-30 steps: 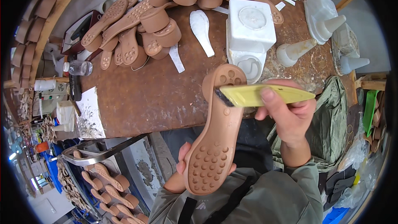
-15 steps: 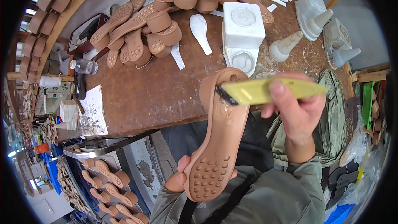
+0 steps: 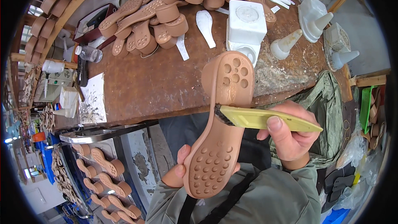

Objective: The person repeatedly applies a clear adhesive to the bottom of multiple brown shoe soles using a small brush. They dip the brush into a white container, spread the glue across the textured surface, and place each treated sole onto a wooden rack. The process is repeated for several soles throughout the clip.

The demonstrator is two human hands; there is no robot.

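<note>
Nearest, the left hand [image 3: 181, 157] grips the forepart of one tan heeled shoe sole [image 3: 209, 157] before the bench [image 3: 166, 79], while the right hand [image 3: 292, 139] pinches one yellow-handled brush [image 3: 261, 119] across its waist; if the left grip slackened, the sole could twist and the bristles [image 3: 223, 116] skid over its edge. Beyond stands one white box-shaped container [image 3: 247, 31], with three pale cone nozzles [image 3: 289, 41] rightward; the far-left heap of soles [image 3: 145, 37] overlaps too much to count.

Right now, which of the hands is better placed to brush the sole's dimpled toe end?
Right, I'd say: the right hand holds the brush across the sole's middle. The left hand looks occupied, gripping the sole by its edges from beneath.
</note>
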